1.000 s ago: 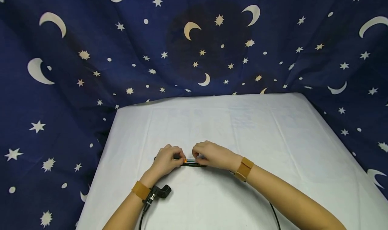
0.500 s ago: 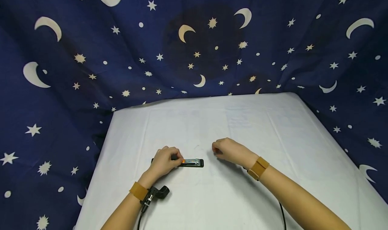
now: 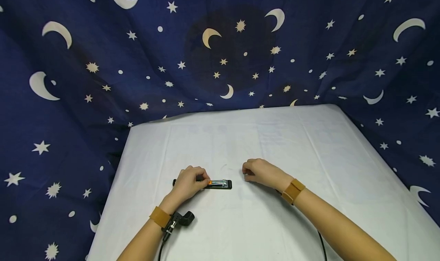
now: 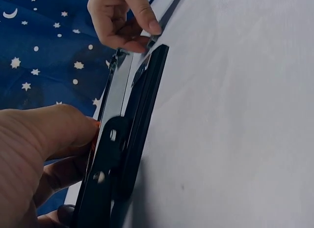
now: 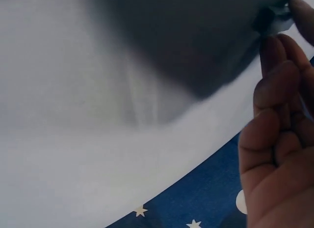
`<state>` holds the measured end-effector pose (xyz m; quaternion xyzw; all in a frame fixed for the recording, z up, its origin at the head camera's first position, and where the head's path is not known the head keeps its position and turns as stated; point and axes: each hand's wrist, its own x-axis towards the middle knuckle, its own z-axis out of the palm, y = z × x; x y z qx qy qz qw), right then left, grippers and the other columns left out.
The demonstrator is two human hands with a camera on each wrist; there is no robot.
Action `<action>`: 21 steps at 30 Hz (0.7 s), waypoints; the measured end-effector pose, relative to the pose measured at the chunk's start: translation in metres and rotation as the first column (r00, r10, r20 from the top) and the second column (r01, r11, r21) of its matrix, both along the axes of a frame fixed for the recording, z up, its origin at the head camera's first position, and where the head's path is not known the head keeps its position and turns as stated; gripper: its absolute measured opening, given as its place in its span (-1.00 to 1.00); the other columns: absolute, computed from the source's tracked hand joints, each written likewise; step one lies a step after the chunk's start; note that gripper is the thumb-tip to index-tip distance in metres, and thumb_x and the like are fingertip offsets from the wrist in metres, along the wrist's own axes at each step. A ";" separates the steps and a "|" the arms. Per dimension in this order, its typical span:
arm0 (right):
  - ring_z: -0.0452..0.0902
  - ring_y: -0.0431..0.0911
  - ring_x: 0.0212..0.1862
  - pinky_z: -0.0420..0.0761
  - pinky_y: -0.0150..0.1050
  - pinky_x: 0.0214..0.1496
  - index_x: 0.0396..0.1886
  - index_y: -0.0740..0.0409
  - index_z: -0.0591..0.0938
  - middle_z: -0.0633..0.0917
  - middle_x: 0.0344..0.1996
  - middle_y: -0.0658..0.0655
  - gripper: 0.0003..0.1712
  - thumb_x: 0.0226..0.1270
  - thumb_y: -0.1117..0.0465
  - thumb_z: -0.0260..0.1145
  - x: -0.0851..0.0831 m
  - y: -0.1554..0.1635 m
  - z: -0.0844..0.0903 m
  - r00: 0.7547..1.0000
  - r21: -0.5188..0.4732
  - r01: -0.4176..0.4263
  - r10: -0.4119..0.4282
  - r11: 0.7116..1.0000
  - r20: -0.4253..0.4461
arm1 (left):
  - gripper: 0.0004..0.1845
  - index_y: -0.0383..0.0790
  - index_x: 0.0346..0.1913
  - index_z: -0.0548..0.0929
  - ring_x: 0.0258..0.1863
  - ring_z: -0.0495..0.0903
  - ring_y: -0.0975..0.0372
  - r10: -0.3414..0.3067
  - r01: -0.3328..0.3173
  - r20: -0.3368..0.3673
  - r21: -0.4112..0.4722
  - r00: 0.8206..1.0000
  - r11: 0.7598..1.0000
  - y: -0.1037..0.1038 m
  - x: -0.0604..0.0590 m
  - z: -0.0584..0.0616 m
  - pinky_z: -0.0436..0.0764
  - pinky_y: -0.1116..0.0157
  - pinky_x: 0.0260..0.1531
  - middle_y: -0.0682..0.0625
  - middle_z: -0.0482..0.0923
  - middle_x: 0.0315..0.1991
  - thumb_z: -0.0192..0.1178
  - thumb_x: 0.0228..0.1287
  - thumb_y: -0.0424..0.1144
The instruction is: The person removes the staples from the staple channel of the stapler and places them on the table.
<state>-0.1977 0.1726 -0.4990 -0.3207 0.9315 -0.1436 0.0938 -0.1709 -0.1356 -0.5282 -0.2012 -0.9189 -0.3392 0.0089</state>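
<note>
A: What is held by the left hand?

B: A stapler is gripped at its left end, with the fingers curled over the top. It lies flat on the table, near the front edge and left of the middle. In the left wrist view its black base and metal top rail are seen running away from the hand, and an orange part is seen under the thumb.

A: And the right hand?

B: It is rested on the table just right of the stapler, apart from it. Its fingers are curled, and in the left wrist view something small is seen pinched between thumb and forefinger; what it is cannot be told.

A: What else is seen?

B: A tan strap is worn on each wrist. A black plug on a cable is seen at the left wrist. A blue cloth with moons and stars is hung behind and beside the table.
</note>
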 end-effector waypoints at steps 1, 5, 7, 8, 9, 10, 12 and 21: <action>0.53 -0.29 -0.27 0.61 -0.30 -0.14 -0.18 0.01 0.71 0.66 -0.27 -0.11 -0.80 0.31 0.08 0.52 0.000 0.001 -0.001 1.000 -0.005 0.006 -0.006 1.000 -0.002 | -0.81 0.22 -0.45 0.70 -0.33 0.47 0.31 -0.001 0.001 -0.004 0.001 1.000 1.000 0.002 0.000 -0.001 0.33 0.22 -0.18 0.33 0.72 -0.31 0.46 0.26 -0.14; 0.53 -0.28 -0.30 0.59 -0.32 -0.18 -0.19 -0.01 0.70 0.64 -0.29 -0.11 -0.77 0.31 0.01 0.52 0.000 0.004 -0.004 1.000 -0.028 0.020 -0.020 0.999 -0.015 | -0.83 0.21 -0.43 0.70 -0.32 0.46 0.30 -0.026 0.026 -0.010 -0.001 1.000 1.000 0.009 -0.001 0.001 0.33 0.21 -0.18 0.31 0.71 -0.31 0.45 0.28 -0.13; 0.51 -0.28 -0.32 0.57 -0.33 -0.20 -0.21 -0.02 0.69 0.63 -0.32 -0.12 -0.78 0.33 -0.01 0.50 0.000 0.005 -0.004 0.999 -0.039 0.016 -0.017 0.999 -0.028 | -0.85 0.21 -0.41 0.70 -0.32 0.45 0.32 -0.042 0.042 -0.014 -0.011 0.999 0.999 0.012 -0.001 0.001 0.33 0.22 -0.18 0.30 0.70 -0.31 0.43 0.30 -0.11; 0.49 -0.29 -0.33 0.56 -0.33 -0.21 -0.22 -0.02 0.69 0.62 -0.33 -0.12 -0.78 0.34 -0.01 0.50 0.000 0.006 -0.004 0.999 -0.047 0.009 -0.011 0.999 -0.040 | -0.85 0.20 -0.41 0.69 -0.33 0.44 0.32 -0.047 0.047 -0.015 -0.017 0.999 0.999 0.014 -0.001 0.001 0.33 0.22 -0.18 0.30 0.69 -0.32 0.43 0.31 -0.10; 0.48 -0.28 -0.35 0.55 -0.33 -0.23 -0.22 -0.02 0.69 0.62 -0.35 -0.12 -0.79 0.35 -0.01 0.49 0.000 0.006 -0.004 0.999 -0.059 0.001 -0.004 0.998 -0.053 | -0.85 0.19 -0.41 0.69 -0.34 0.43 0.32 -0.049 0.049 -0.019 -0.023 0.999 0.999 0.015 -0.001 0.001 0.32 0.22 -0.18 0.29 0.69 -0.33 0.43 0.31 -0.09; 0.47 -0.29 -0.36 0.54 -0.33 -0.23 -0.23 -0.02 0.69 0.61 -0.36 -0.12 -0.80 0.36 -0.01 0.49 0.000 0.006 -0.003 0.997 -0.068 -0.011 0.006 0.998 -0.073 | -0.85 0.19 -0.41 0.68 -0.36 0.42 0.32 -0.049 0.048 -0.022 -0.031 0.999 0.998 0.016 -0.001 0.001 0.32 0.22 -0.19 0.29 0.68 -0.34 0.43 0.31 -0.08; 0.47 -0.29 -0.37 0.55 -0.31 -0.22 -0.25 -0.02 0.69 0.62 -0.36 -0.11 -0.82 0.36 0.01 0.49 0.000 0.006 -0.002 0.992 -0.092 -0.040 0.029 0.995 -0.124 | -0.84 0.19 -0.41 0.67 -0.37 0.40 0.32 -0.046 0.044 -0.031 -0.050 0.998 0.998 0.017 -0.001 0.000 0.31 0.23 -0.20 0.29 0.67 -0.36 0.42 0.31 -0.08; 0.57 -0.22 -0.27 0.61 -0.11 -0.05 -0.14 0.04 0.75 0.71 -0.25 -0.04 -0.83 0.40 0.07 0.45 -0.002 0.004 0.006 0.956 -0.120 -0.099 0.061 0.988 -0.288 | -0.86 0.15 -0.38 0.69 -0.35 0.42 0.31 -0.063 0.056 -0.051 -0.112 0.997 0.992 0.014 -0.004 0.011 0.37 0.21 -0.16 0.26 0.67 -0.34 0.41 0.33 -0.05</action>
